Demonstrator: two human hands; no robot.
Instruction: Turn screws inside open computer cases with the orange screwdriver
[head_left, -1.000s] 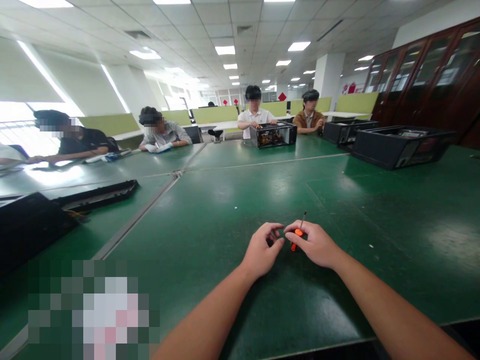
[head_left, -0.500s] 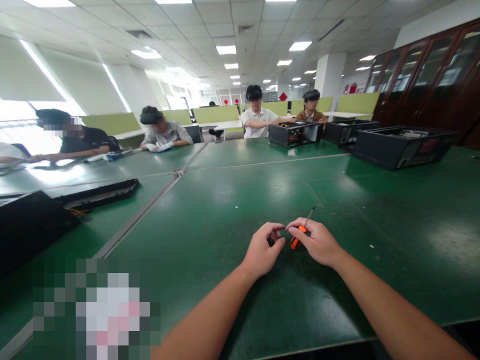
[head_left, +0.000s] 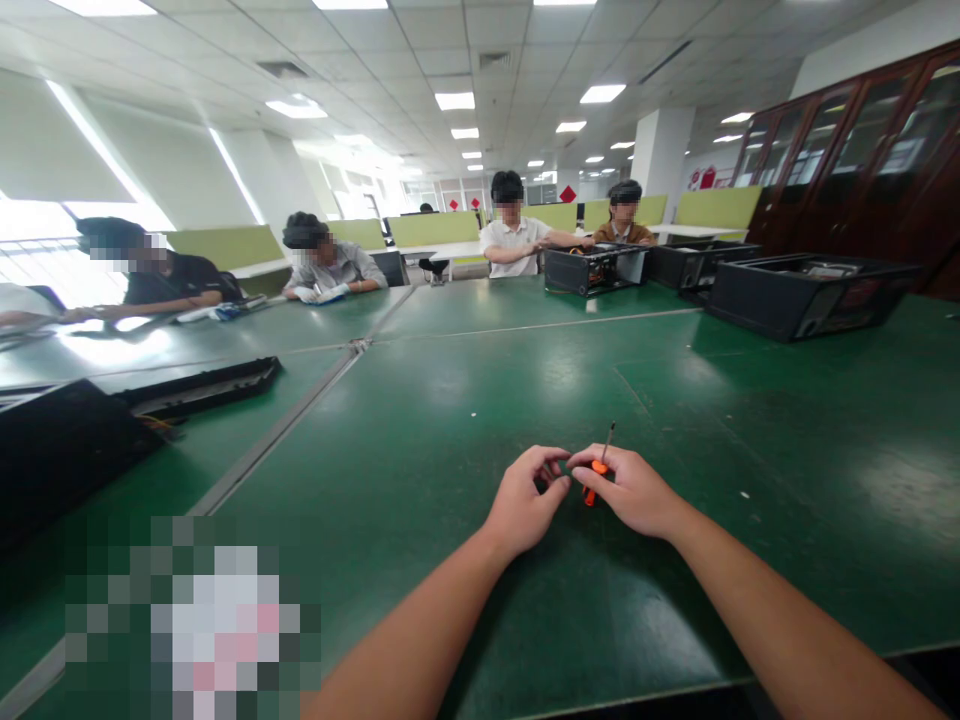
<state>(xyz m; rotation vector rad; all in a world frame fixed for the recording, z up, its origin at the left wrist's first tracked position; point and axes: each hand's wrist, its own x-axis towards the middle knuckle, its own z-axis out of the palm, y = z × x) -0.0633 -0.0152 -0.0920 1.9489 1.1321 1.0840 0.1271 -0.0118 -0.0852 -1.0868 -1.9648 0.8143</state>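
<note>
A screwdriver [head_left: 599, 467] with an orange and black handle and a dark metal shaft is in my right hand [head_left: 634, 490]. Thumb and fingers hold it by the handle, the shaft pointing up and slightly right. Beside it, my left hand [head_left: 525, 500] curves loosely with a gap between thumb and fingers, and nothing shows in it. The fingertips of both hands are very close; whether they touch I cannot tell. Both hands are over the green tabletop [head_left: 420, 430] near its front edge.
Black computer cases [head_left: 810, 295] stand at the back right, one before a person in white [head_left: 514, 240]. At left lie a black case [head_left: 67, 440] and a long black panel [head_left: 206, 387]. Other people sit across the table. A blurred patch covers the lower left.
The screwdriver has swung to a more upright angle in my right hand, its tip moving left. The right hand shifted slightly left; my left hand stayed nearly still.
</note>
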